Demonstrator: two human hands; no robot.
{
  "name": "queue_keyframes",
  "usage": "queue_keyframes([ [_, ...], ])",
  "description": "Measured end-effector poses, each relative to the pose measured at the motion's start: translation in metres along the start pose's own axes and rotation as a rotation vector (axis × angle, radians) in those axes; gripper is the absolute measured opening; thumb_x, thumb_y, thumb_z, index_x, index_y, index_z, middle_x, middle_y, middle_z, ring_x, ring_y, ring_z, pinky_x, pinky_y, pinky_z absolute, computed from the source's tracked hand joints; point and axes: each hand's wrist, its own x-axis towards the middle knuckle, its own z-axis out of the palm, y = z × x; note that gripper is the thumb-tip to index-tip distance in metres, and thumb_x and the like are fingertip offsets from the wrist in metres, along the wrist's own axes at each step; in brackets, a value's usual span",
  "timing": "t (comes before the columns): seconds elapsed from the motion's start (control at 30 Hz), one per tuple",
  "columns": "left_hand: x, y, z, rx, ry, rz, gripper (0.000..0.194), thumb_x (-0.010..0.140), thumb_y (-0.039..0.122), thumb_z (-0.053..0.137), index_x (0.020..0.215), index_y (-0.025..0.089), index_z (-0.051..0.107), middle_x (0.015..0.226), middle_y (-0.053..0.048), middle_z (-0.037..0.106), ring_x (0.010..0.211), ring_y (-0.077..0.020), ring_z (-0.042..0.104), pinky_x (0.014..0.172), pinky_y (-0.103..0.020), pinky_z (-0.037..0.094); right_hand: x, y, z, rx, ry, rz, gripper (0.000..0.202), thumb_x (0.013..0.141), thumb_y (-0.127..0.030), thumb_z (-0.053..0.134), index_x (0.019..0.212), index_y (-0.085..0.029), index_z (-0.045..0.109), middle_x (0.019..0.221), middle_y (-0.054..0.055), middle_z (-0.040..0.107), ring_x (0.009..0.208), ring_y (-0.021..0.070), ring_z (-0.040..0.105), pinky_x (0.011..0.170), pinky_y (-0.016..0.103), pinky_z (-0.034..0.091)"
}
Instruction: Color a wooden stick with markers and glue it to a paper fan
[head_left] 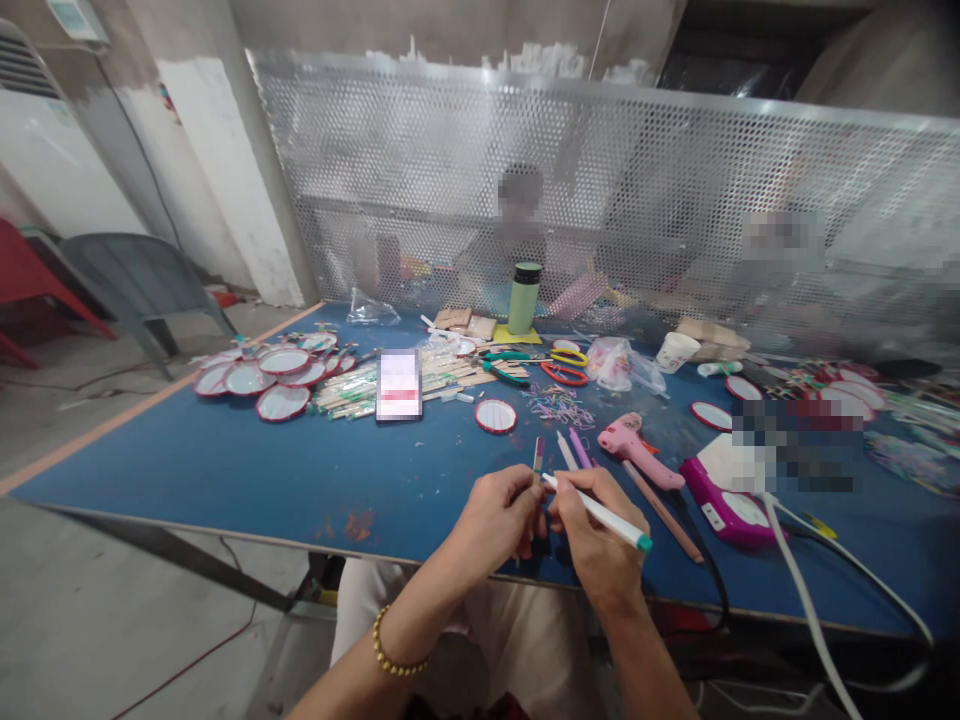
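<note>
My left hand [504, 510] is closed round a thin stick [538, 455] whose purple-tinted end points up above the fingers. A white marker pen with a green end [611, 518] is gripped in my right hand [600, 535], and its tip meets the stick beside my left fingers. The lower part of the stick is hidden by my hand. Just beyond lie a white pen [566, 452] and a purple pen [579, 448]. A pink glue gun [637, 450] rests to the right of them. Ahead of my hands is a small round white disc with a red rim [496, 416].
Red-rimmed discs [283, 402] are piled at the left, beside wrapped wooden sticks [345, 392] and a phone [399, 385]. Farther back stand a green bottle [524, 300] and a paper cup [676, 352], near pliers [510, 368]. A purple power strip [731, 505] with cables sits right.
</note>
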Motion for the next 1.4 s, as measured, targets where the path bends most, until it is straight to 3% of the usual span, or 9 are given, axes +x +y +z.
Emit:
queue_keyframes([
  [0.63, 0.000, -0.001, -0.001, 0.004, -0.002, 0.006, 0.032, 0.089, 0.042, 0.048, 0.067, 0.020, 0.050, 0.051, 0.004, 0.053, 0.035, -0.0084, 0.047, 0.034, -0.017, 0.037, 0.001, -0.003, -0.001, 0.019, -0.016, -0.006, 0.017, 0.090, -0.027, 0.059, 0.077, -0.020, 0.067, 0.055, -0.003, 0.064, 0.044, 0.0118, 0.059, 0.043, 0.022, 0.049],
  [0.87, 0.000, -0.002, 0.001, -0.043, -0.010, -0.029, 0.030, 0.087, 0.046, 0.051, 0.072, 0.019, 0.053, 0.056, 0.002, 0.057, 0.035, -0.0081, 0.047, 0.033, -0.018, 0.037, -0.001, -0.005, -0.001, 0.032, 0.060, -0.005, 0.017, 0.091, -0.027, 0.059, 0.077, -0.020, 0.067, 0.059, -0.002, 0.066, 0.043, 0.0114, 0.058, 0.042, 0.023, 0.048],
  [1.4, -0.001, 0.001, 0.000, -0.004, 0.003, 0.000, 0.032, 0.087, 0.042, 0.049, 0.064, 0.020, 0.050, 0.048, 0.004, 0.050, 0.035, -0.0090, 0.047, 0.034, -0.018, 0.036, 0.003, -0.010, -0.002, 0.009, -0.036, -0.070, 0.016, 0.090, -0.027, 0.059, 0.079, -0.020, 0.068, 0.053, -0.004, 0.065, 0.040, 0.0111, 0.058, 0.040, 0.021, 0.046],
])
